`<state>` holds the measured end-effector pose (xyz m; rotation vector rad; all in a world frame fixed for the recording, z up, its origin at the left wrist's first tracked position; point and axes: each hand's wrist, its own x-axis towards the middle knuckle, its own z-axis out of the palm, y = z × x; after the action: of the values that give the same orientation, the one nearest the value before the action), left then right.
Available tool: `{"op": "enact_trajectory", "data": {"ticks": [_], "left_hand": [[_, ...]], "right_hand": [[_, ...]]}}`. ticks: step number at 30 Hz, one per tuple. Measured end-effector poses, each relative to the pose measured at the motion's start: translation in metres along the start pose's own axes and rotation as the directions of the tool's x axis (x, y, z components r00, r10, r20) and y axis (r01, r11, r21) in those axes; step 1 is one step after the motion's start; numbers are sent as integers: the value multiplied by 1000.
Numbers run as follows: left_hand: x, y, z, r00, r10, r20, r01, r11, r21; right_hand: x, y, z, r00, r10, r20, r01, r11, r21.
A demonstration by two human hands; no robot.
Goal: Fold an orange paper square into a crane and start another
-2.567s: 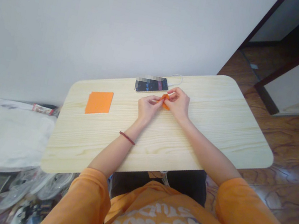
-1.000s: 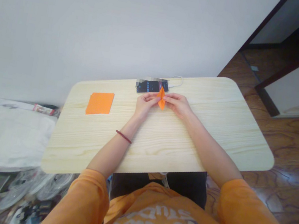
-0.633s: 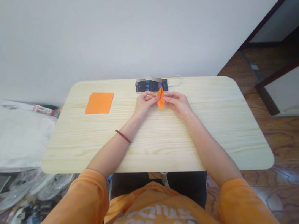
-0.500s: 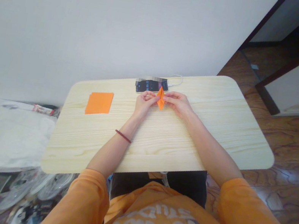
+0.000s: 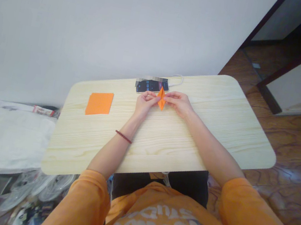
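Bench (image 5: 232, 127) open to its right edge. Folded orange paper (image 5: 160, 102) points toward phone (image 5: 151, 86) just beyond, long axis front-to-back; left hand (image 5: 144, 103), right hand (image 5: 180, 104), fingers clamped on it.

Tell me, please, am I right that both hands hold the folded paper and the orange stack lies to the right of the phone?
Not quite: the head view shows the stack left of the phone. The left hand and right hand do hold the folded paper.
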<state>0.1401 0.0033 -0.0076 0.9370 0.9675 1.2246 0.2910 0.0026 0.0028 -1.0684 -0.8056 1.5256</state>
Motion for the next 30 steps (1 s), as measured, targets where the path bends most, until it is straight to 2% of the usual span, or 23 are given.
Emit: {"op": "enact_trajectory", "data": {"ticks": [8,13,21,30], "left_hand": [[0,-2,-1,1000,18,8,-19,999,46],[1,-2,-2,1000,21,12,-21,998,61],[0,5,0,995,-72,67,67,995,67],[-1,9,1,983,-131,126,114,985,132]], "right_hand": [[-3,-3,2,1000,-8,-25,7,999,-43],[-3,-3,1,1000,-13,-2,13,998,-67],[0,-1,-1,996,-85,31,89,975,-205],[-3,-4,2,994,-107,22,109,963,-245]]}}
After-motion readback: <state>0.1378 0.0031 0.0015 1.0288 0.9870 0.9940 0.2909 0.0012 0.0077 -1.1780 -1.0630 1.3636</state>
